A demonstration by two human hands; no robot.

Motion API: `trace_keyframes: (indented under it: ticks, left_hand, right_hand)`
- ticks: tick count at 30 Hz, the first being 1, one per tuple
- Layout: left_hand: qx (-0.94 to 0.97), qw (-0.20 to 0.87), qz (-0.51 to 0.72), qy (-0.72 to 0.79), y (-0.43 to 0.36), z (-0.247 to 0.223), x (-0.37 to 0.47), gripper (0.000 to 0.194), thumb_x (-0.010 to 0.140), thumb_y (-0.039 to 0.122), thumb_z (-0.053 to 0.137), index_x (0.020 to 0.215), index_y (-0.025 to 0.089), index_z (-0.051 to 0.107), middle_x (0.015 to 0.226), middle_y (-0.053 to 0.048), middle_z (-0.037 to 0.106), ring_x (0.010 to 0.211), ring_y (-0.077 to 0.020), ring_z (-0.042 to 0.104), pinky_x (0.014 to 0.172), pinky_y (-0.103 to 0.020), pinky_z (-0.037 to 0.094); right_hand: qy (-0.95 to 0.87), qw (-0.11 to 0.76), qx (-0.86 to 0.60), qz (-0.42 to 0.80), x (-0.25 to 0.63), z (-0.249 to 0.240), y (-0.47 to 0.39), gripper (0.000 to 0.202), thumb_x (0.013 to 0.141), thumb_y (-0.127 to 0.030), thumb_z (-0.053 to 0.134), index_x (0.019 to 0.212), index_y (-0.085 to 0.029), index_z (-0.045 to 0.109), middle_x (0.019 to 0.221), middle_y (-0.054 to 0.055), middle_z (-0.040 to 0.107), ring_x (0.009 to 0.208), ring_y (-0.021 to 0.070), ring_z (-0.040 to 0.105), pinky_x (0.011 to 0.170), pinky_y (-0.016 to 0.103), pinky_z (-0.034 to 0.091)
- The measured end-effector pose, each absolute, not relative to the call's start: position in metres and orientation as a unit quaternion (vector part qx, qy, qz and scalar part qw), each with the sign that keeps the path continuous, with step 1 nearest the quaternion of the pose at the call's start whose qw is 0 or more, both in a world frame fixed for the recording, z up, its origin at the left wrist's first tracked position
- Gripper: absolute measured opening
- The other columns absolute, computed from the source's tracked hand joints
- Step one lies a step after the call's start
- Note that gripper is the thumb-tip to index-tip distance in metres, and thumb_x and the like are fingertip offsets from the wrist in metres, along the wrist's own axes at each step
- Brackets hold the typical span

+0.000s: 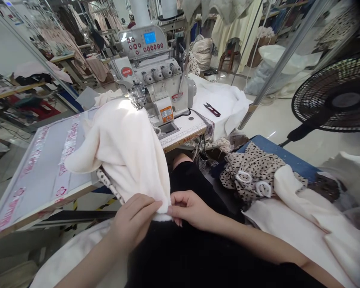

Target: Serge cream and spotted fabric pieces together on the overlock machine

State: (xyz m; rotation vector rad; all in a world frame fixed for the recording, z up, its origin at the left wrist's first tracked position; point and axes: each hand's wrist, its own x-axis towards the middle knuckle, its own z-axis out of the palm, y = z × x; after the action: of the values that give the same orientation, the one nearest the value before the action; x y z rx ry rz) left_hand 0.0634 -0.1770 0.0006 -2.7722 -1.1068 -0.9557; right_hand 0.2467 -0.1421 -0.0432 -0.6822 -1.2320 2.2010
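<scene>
A cream fleece fabric hangs from the needle area of a white sewing machine down over the table edge to my lap. My left hand pinches its lower edge. Close beside it, my right hand holds the same edge between thumb and fingers. A strip of spotted cloth shows along the fabric's left underside. The fabric's upper end lies by the presser foot, where a lamp lights it brightly.
Dark thread snips rest on white cloth right of the machine. Spotted garments and cream pieces are piled at the right, partly on a blue surface. A black fan stands beyond. The taped table extends left.
</scene>
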Motion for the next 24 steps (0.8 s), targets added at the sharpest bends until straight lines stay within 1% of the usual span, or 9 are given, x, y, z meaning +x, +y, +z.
trace_keyframes:
  ticks: [2,5,8,12,15,18,20,21,24]
  left_hand:
    - [-0.884,0.000,-0.306,-0.354,-0.178,0.002,0.064,0.029,0.079,-0.002,0.047,0.104,0.011,0.054,0.081,-0.007,0.058,0.073,-0.0130,0.053,0.065,-0.025,0.046]
    - [-0.889,0.023,-0.297,-0.349,-0.179,0.003,0.063,0.029,0.079,-0.001,0.048,0.103,0.012,0.055,0.082,-0.007,0.059,0.074,-0.0138,0.054,0.066,-0.028,0.045]
    - [-0.888,0.045,-0.292,-0.351,-0.181,0.002,0.063,0.029,0.079,0.000,0.049,0.104,0.013,0.056,0.083,-0.007,0.059,0.078,-0.0146,0.055,0.069,-0.029,0.045]
    - [-0.889,0.081,-0.273,-0.358,-0.184,-0.004,0.059,0.031,0.078,-0.002,0.047,0.104,0.012,0.056,0.082,-0.006,0.060,0.078,-0.0146,0.057,0.075,-0.032,0.044]
    - [-0.892,0.085,-0.255,-0.364,-0.186,-0.008,0.057,0.032,0.078,-0.003,0.047,0.105,0.013,0.056,0.082,-0.005,0.061,0.078,-0.0143,0.057,0.080,-0.033,0.042]
    - [-0.891,0.091,-0.250,-0.367,-0.187,-0.010,0.057,0.029,0.078,0.003,0.054,0.105,0.013,0.056,0.085,-0.005,0.062,0.082,-0.0154,0.057,0.085,-0.035,0.039]
    - [-0.891,0.110,-0.253,-0.361,-0.187,-0.009,0.059,0.026,0.077,0.010,0.061,0.103,0.012,0.057,0.086,-0.007,0.062,0.084,-0.0172,0.057,0.087,-0.037,0.037]
    - [-0.890,0.120,-0.255,-0.358,-0.187,-0.009,0.060,0.025,0.076,0.011,0.062,0.101,0.011,0.058,0.086,-0.007,0.062,0.084,-0.0176,0.057,0.087,-0.037,0.037]
    - [-0.889,0.137,-0.257,-0.353,-0.187,-0.009,0.062,0.024,0.077,0.003,0.057,0.100,0.010,0.057,0.083,-0.006,0.062,0.081,-0.0158,0.057,0.087,-0.036,0.036]
  right_hand:
    - [-0.457,0.267,-0.253,0.810,0.248,-0.041,-0.142,0.042,0.068,-0.052,0.067,0.063,-0.013,0.051,0.052,-0.003,0.051,0.042,0.0042,0.045,0.044,0.016,0.037]
    - [-0.458,0.275,-0.247,0.808,0.248,-0.038,-0.141,0.043,0.072,-0.055,0.061,0.064,-0.013,0.051,0.053,-0.003,0.050,0.043,0.0045,0.044,0.044,0.017,0.036]
    - [-0.454,0.277,-0.251,0.809,0.247,-0.036,-0.141,0.045,0.071,-0.057,0.061,0.064,-0.013,0.051,0.053,-0.003,0.049,0.043,0.0046,0.043,0.044,0.017,0.036]
    - [-0.455,0.268,-0.258,0.809,0.246,-0.037,-0.139,0.045,0.070,-0.057,0.061,0.064,-0.013,0.051,0.054,-0.003,0.050,0.044,0.0045,0.043,0.044,0.017,0.036]
    - [-0.450,0.268,-0.256,0.813,0.246,-0.038,-0.138,0.045,0.070,-0.056,0.062,0.062,-0.013,0.051,0.054,-0.003,0.050,0.043,0.0046,0.043,0.044,0.017,0.035]
    - [-0.436,0.268,-0.252,0.822,0.246,-0.038,-0.137,0.044,0.070,-0.054,0.063,0.062,-0.013,0.051,0.053,-0.003,0.050,0.043,0.0043,0.043,0.044,0.017,0.035]
    - [-0.427,0.266,-0.250,0.827,0.245,-0.039,-0.137,0.043,0.070,-0.053,0.064,0.061,-0.013,0.051,0.052,-0.003,0.050,0.042,0.0039,0.043,0.043,0.016,0.034]
    - [-0.423,0.265,-0.249,0.830,0.245,-0.040,-0.136,0.043,0.070,-0.053,0.064,0.061,-0.012,0.051,0.052,-0.003,0.050,0.041,0.0038,0.043,0.042,0.016,0.033]
    - [-0.413,0.256,-0.247,0.839,0.243,-0.042,-0.135,0.042,0.070,-0.051,0.064,0.061,-0.012,0.051,0.052,-0.002,0.051,0.040,0.0042,0.043,0.041,0.017,0.032]
